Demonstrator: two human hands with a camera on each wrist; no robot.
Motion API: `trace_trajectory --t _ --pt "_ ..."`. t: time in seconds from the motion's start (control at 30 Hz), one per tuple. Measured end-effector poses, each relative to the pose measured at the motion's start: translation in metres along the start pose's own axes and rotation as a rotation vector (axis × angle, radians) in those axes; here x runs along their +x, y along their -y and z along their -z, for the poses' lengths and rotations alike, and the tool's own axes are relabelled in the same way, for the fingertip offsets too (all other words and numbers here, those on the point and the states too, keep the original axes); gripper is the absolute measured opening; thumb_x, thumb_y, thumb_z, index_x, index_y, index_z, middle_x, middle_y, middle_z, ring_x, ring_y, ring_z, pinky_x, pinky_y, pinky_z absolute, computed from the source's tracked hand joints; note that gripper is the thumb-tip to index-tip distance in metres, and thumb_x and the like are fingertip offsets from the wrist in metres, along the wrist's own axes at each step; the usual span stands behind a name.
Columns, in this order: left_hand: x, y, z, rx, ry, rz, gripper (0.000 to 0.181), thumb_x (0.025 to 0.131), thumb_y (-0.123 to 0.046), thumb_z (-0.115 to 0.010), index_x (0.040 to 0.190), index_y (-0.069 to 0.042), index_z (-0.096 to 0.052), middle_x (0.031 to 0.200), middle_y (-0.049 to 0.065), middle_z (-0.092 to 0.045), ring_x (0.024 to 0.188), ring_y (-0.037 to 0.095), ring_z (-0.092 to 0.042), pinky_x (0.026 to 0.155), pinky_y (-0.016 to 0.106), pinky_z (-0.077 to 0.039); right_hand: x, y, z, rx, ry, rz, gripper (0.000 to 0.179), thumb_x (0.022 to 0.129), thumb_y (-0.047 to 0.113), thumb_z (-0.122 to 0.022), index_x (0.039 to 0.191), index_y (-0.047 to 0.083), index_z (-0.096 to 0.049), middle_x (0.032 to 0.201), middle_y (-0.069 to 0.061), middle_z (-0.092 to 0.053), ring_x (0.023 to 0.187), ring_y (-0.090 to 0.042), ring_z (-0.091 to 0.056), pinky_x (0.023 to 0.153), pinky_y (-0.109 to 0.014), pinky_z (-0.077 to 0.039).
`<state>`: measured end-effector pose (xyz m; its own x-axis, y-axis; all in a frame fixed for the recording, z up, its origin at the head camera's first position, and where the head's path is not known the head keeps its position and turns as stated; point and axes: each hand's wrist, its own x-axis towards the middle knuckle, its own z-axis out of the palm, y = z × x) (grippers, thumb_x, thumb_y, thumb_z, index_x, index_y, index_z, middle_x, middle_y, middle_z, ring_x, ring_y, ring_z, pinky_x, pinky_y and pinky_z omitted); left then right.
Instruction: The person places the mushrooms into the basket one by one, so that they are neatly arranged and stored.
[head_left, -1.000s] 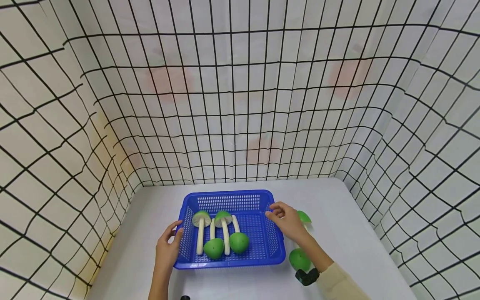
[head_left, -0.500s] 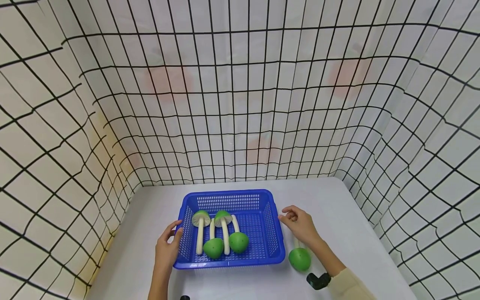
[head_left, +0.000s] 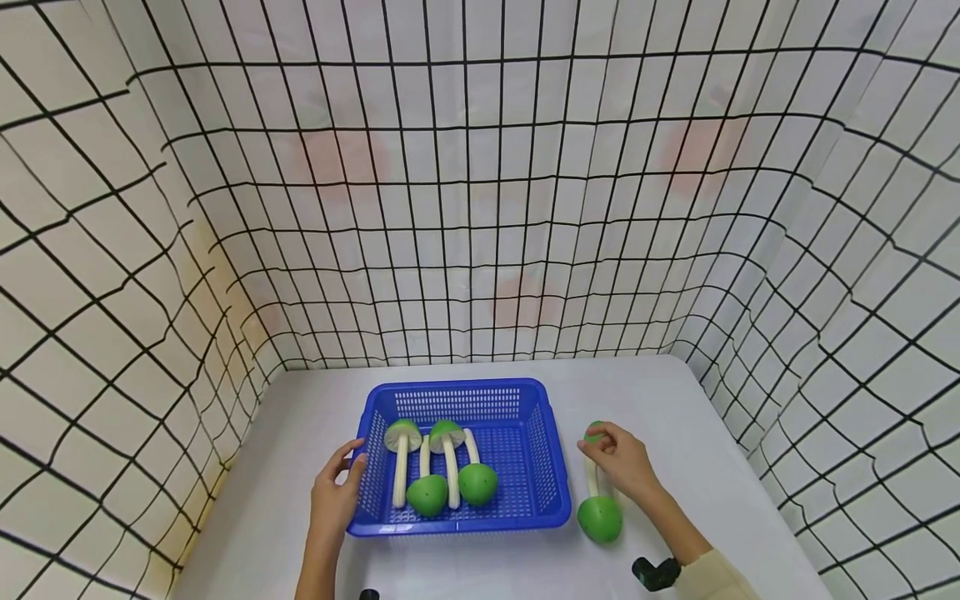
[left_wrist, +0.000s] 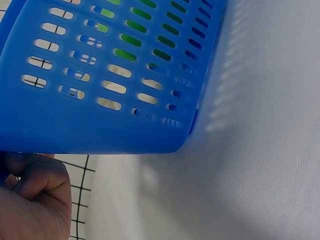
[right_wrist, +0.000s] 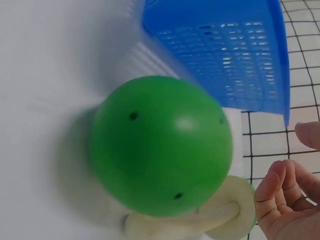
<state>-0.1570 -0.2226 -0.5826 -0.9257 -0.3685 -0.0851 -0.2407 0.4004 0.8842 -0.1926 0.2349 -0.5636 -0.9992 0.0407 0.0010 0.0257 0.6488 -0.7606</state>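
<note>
My left hand grips the left rim of a blue plastic basket. Its curled fingers show at the rim in the left wrist view. Inside the basket lie several toy mushrooms with green caps and white stems, side by side with caps alternating near and far. Right of the basket, a mushroom lies with its cap toward me and another mushroom's cap points away. My right hand hovers over that far cap, fingers bent and thumb apart from them, nothing between. It partly hides both mushrooms.
A white-covered table carries everything. Black wire grid over white cloth rises at the back and both sides. A dark wrist camera sits by the right cuff.
My right hand has moved from the basket's right wall rightward to above the mushrooms on the table. My left hand and the basket stay in place.
</note>
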Motion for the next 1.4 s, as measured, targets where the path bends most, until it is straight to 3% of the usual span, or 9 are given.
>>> trace_trajectory --t 0.47,0.97,1.2,1.4 --pt "0.001 0.002 -0.002 0.004 -0.009 0.008 0.043 0.096 -0.049 -0.054 0.136 -0.033 -0.053 0.122 0.017 -0.058 0.099 0.034 -0.059 0.080 0.047 -0.058 -0.006 -0.041 0.006 -0.076 -0.054 -0.092 0.036 0.089 0.036 -0.069 0.109 0.006 -0.063 0.083 -0.003 -0.061 0.072 -0.013 -0.052 0.059 -0.024 -0.043" --pt "0.000 0.000 -0.003 0.007 -0.003 0.010 0.047 0.095 -0.054 -0.052 0.138 -0.034 -0.051 0.124 0.016 -0.056 0.101 0.035 -0.058 0.084 0.050 -0.056 -0.009 -0.076 0.003 -0.091 -0.061 -0.160 0.043 0.086 0.038 -0.072 0.108 0.003 -0.062 0.083 -0.003 -0.064 0.073 -0.013 -0.055 0.064 -0.026 -0.043" --pt "0.000 0.001 -0.003 0.006 -0.013 0.011 0.047 0.095 -0.053 -0.052 0.138 -0.033 -0.052 0.124 0.017 -0.056 0.100 0.035 -0.059 0.083 0.050 -0.057 -0.010 -0.087 -0.001 -0.072 -0.017 -0.155 0.045 0.085 0.037 -0.072 0.113 0.002 -0.061 0.088 -0.003 -0.066 0.076 -0.011 -0.058 0.068 -0.026 -0.045" --pt "0.000 0.000 -0.002 0.010 -0.009 0.019 0.046 0.095 -0.052 -0.053 0.138 -0.033 -0.051 0.125 0.016 -0.056 0.102 0.036 -0.059 0.085 0.052 -0.055 -0.009 -0.088 -0.004 -0.044 -0.018 -0.123 0.039 0.084 0.026 -0.074 0.112 0.001 -0.064 0.086 -0.004 -0.067 0.073 -0.009 -0.059 0.065 -0.022 -0.046"
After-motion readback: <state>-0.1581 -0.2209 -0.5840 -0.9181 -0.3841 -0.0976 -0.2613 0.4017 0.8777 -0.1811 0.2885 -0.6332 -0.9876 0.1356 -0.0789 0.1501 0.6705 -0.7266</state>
